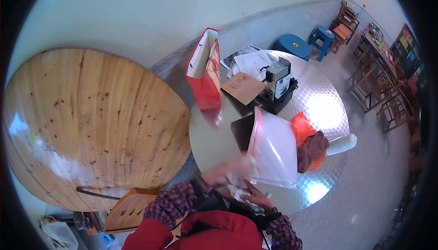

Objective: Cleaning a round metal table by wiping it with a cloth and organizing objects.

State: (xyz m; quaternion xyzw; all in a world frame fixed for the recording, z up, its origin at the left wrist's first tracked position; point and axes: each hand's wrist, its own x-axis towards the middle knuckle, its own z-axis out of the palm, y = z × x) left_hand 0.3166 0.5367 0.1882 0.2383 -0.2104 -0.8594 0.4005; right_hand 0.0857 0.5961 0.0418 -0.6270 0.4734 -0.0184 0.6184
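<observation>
My left hand (224,172), blurred by motion, is above the near edge of a round metal table (208,147). Below it and to the right, my right hand (259,198) grips some white crumpled material (238,192), perhaps tissue or thin plastic. Whether the left hand also holds part of it is unclear. Just beyond both hands lies a translucent plastic bag (275,147) with a pink band along one side. A dark flat object (241,133) shows partly from under that band.
A red paper bag (209,94) stands beside a brown booklet (243,87). Behind the plastic bag, a metal device (278,77) rests on a black tray (289,92). Orange plastic (301,126), brown cloth (311,149) and a white cylinder (342,144) lie right. A round wooden tabletop (99,120) is left.
</observation>
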